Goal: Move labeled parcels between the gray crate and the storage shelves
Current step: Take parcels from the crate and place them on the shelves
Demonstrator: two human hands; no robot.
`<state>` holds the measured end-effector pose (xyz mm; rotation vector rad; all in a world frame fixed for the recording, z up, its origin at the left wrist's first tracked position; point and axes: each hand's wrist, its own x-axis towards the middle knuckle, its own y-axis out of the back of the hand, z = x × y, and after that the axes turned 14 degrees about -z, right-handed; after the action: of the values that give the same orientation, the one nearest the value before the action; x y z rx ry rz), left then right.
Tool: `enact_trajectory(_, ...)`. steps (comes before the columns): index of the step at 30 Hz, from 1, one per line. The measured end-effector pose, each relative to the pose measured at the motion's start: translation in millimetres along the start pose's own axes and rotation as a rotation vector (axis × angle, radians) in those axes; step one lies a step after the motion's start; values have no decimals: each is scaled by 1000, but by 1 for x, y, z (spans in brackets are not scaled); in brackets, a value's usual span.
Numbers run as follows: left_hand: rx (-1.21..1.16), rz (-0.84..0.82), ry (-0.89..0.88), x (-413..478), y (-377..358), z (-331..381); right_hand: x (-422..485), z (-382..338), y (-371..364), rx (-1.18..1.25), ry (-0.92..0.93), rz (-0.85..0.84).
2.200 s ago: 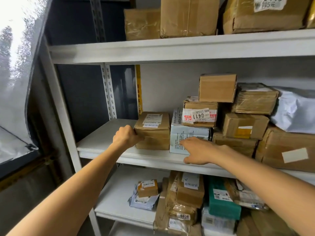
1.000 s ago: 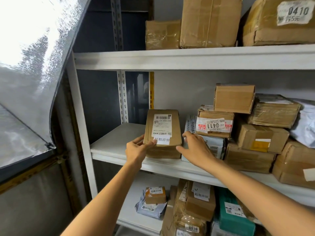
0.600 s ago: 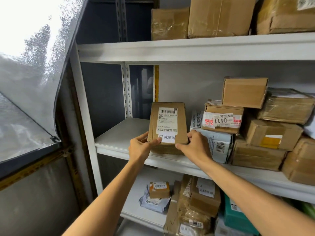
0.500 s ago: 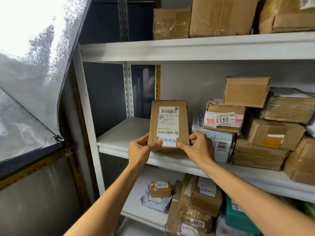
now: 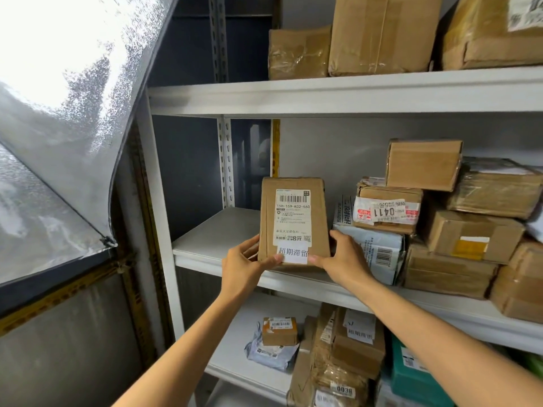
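Two hands are up at the storage shelves, and between them is one brown parcel, stood upright at the front of the middle shelf, its lower edge right at the lip. I cannot tell whether it rests on the board or is lifted just clear. The left hand grips its lower left corner with the thumb on the front face. The right hand grips the lower right corner the same way. The parcel carries two labels: a large shipping label with a barcode, and a small white sticker below it, between the two thumbs. Just beside the right hand lies one white printed packet, and on it one box marked 0411. Counting that one, at least six brown boxes are heaped to the right on this shelf. The top shelf holds three brown boxes: a small one, a tall one and a wide one. On the lower shelf one little box sits on one grey bag, with one teal box further right.
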<state>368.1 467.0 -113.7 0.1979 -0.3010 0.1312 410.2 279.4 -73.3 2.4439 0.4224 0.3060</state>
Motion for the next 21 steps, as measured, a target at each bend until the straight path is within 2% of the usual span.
enact_trajectory(6,226,-15,8,4,11,3,-2,3,-9,6,10,-16)
enact_trajectory(11,9,-103,90,6,16,4,-3,5,-16,63,49,13)
enact_trajectory(21,102,-282,-3,3,13,14,-20,5,-19,114,156,-49)
